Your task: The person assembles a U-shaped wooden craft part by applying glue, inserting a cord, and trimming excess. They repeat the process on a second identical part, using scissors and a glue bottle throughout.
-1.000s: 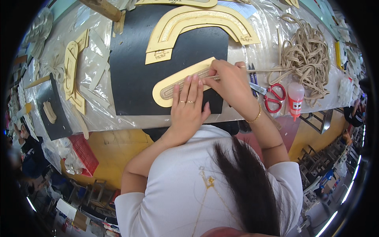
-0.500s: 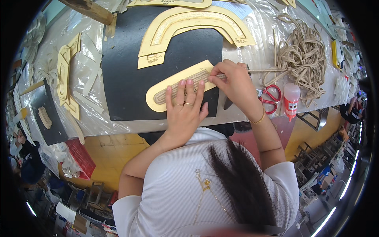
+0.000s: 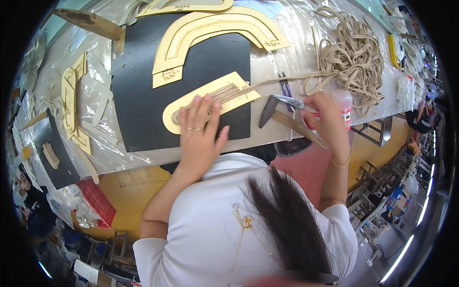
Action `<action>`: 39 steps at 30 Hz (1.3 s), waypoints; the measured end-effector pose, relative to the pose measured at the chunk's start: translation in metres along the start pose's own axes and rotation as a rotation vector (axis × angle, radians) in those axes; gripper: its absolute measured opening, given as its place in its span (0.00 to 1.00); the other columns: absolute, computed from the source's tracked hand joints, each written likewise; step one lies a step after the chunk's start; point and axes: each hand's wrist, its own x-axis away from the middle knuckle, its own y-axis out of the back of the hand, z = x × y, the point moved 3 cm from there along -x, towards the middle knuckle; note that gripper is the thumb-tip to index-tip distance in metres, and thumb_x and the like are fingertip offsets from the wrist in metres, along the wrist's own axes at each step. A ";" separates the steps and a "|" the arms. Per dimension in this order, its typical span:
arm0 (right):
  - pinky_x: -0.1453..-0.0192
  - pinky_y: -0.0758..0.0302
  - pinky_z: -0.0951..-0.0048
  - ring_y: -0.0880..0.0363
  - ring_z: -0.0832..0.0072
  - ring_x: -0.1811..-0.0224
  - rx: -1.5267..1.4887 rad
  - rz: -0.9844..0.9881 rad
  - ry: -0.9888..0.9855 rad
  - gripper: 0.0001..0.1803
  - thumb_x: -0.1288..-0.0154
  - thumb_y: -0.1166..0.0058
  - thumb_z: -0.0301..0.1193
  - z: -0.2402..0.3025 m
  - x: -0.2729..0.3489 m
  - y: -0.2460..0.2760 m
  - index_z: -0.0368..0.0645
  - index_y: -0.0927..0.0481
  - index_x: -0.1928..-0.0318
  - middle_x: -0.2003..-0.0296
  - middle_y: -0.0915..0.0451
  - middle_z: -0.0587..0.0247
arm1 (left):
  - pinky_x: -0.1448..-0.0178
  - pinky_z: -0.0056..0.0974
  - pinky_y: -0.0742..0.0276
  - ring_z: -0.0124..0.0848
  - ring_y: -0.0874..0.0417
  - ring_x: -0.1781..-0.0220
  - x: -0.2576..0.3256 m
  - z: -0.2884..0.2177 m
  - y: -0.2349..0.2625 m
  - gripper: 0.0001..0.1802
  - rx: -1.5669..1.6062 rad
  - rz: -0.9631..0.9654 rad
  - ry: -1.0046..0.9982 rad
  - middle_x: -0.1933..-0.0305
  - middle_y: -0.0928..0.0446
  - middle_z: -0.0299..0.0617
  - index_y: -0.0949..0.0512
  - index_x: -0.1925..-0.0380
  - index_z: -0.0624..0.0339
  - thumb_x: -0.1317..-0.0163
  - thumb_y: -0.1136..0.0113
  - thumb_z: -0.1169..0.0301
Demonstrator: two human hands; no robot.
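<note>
My left hand (image 3: 201,136) lies flat, fingers stretched, on the lower left of a pale yellow oblong template (image 3: 173,107). Beige braided cord (image 3: 224,95) is laid in tight side-by-side rows on this template, partly hidden under my fingers. One cord end runs off its right side toward a large tangled heap of the same cord (image 3: 351,57). My right hand (image 3: 326,112) is closed around the red handles of a pair of scissors (image 3: 288,101), whose metal blades point left. Beneath the scissors rests a hammer (image 3: 299,128) with a wooden handle.
Under the template is a black board (image 3: 138,110). A curved yellow template (image 3: 167,45) lies farther back on it. Beside my right hand stands a clear bottle (image 3: 342,98) with a red lower part. A dark-blue-handled tool (image 3: 285,87) lies near the cord. More templates (image 3: 70,100) are at left.
My right hand has let go of the cord at the template and moved right, taking hold of the scissors. My left hand stays on the template. The hammer shows more fully.
</note>
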 end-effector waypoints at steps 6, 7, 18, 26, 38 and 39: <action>0.50 0.25 0.58 0.24 0.56 0.53 0.224 -0.059 0.227 0.24 0.46 0.33 0.26 -0.001 0.032 -0.062 0.41 0.23 0.48 0.57 0.25 0.56 | 0.29 0.54 0.37 0.45 0.30 0.29 0.019 0.046 0.044 0.27 -0.055 -0.177 0.070 0.31 0.30 0.47 0.21 0.42 0.57 0.44 0.29 0.71; 0.49 0.25 0.58 0.24 0.56 0.53 0.214 -0.067 0.224 0.24 0.46 0.33 0.26 -0.002 0.032 -0.065 0.41 0.24 0.47 0.56 0.25 0.55 | 0.31 0.53 0.36 0.44 0.28 0.30 0.023 0.052 0.047 0.26 -0.041 -0.211 0.062 0.32 0.29 0.46 0.20 0.44 0.57 0.45 0.28 0.72; 0.62 0.21 0.63 0.18 0.58 0.60 -0.088 -0.114 0.443 0.24 0.39 0.42 0.19 0.058 0.021 -0.048 0.36 0.25 0.40 0.56 0.21 0.51 | 0.30 0.50 0.37 0.37 0.25 0.32 0.044 0.060 0.045 0.21 -0.165 -0.188 -0.004 0.38 0.21 0.39 0.17 0.48 0.53 0.45 0.29 0.71; 0.68 0.22 0.66 0.18 0.66 0.70 0.162 0.189 0.666 0.33 0.41 0.37 0.21 0.152 -0.023 -0.094 0.45 0.26 0.33 0.65 0.20 0.62 | 0.32 0.49 0.32 0.37 0.22 0.36 0.044 0.063 0.049 0.17 -0.164 -0.217 -0.036 0.41 0.20 0.39 0.17 0.54 0.55 0.45 0.30 0.72; 0.70 0.25 0.64 0.21 0.65 0.75 0.100 0.018 0.778 0.34 0.37 0.38 0.26 0.168 -0.021 -0.091 0.49 0.28 0.30 0.69 0.23 0.63 | 0.34 0.49 0.31 0.40 0.22 0.35 0.043 0.075 0.051 0.12 -0.013 -0.314 -0.015 0.42 0.20 0.40 0.17 0.62 0.57 0.47 0.26 0.72; 0.70 0.24 0.64 0.22 0.65 0.75 -0.034 -0.106 0.824 0.34 0.37 0.38 0.25 0.170 -0.018 -0.083 0.49 0.28 0.30 0.69 0.22 0.62 | 0.33 0.49 0.31 0.40 0.22 0.35 0.044 0.075 0.051 0.12 0.000 -0.312 -0.013 0.42 0.20 0.40 0.17 0.62 0.57 0.47 0.26 0.72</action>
